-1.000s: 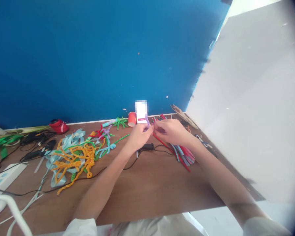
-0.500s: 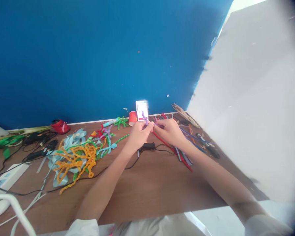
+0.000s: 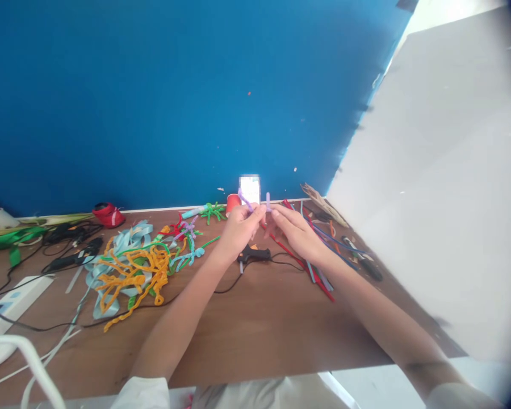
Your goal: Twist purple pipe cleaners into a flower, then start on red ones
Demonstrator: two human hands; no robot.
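A purple pipe cleaner is held above the table in front of a lit phone. My left hand pinches it between thumb and fingers, one end sticking up to the left. My right hand grips the other part, where a short bent piece stands upright by the fingertips. Part of the pipe cleaner is hidden between the fingers. Below my hands lies a black glue gun. Red, blue and grey pipe cleaners lie under and beside my right hand.
On the left are a heap of orange pipe cleaners, light blue ribbon and a white power strip. A red paper cup stands at the back. Scissors or a cutter-like tool lies on the right. Black cables cross the table.
My hands have moved slightly apart. The right-hand part of the purple pipe cleaner now points upward in a bend. The view has shifted a little.
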